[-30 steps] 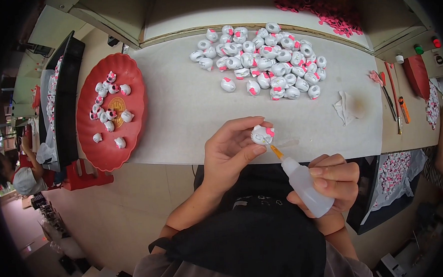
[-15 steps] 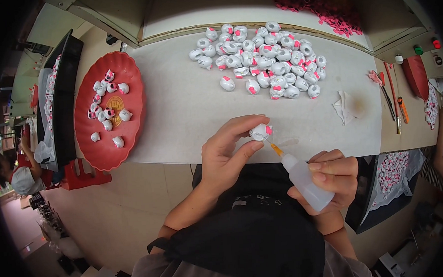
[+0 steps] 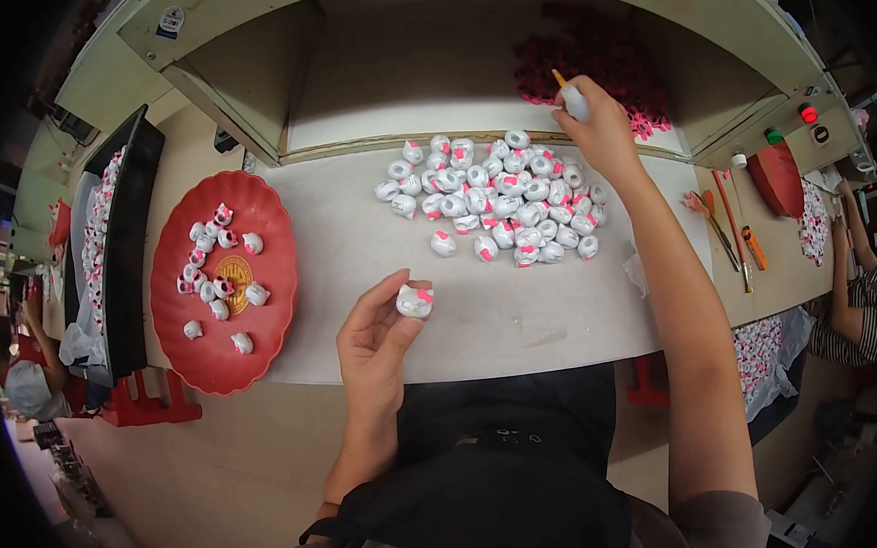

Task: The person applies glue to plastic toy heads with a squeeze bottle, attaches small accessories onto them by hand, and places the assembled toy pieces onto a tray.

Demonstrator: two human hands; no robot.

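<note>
Near the table's front edge, the left hand (image 3: pixel 378 342) pinches a small white cat-head figurine (image 3: pixel 415 300) between thumb and fingertips, pink bow spot turned up. The right hand (image 3: pixel 604 126) reaches to the far right of the table, closed around a small glue bottle (image 3: pixel 572 98) with an orange nozzle, over a heap of small red-pink bows (image 3: pixel 601 57) on the recessed shelf. Between the hands lies a pile of like white figurines (image 3: pixel 499 196); a red scalloped tray (image 3: pixel 263 234) at the left edge carries a few more. To do this well, I judge the left hand should keep the figurine steady with its bow spot facing up, while the right picks just one bow without squeezing the bottle.
</note>
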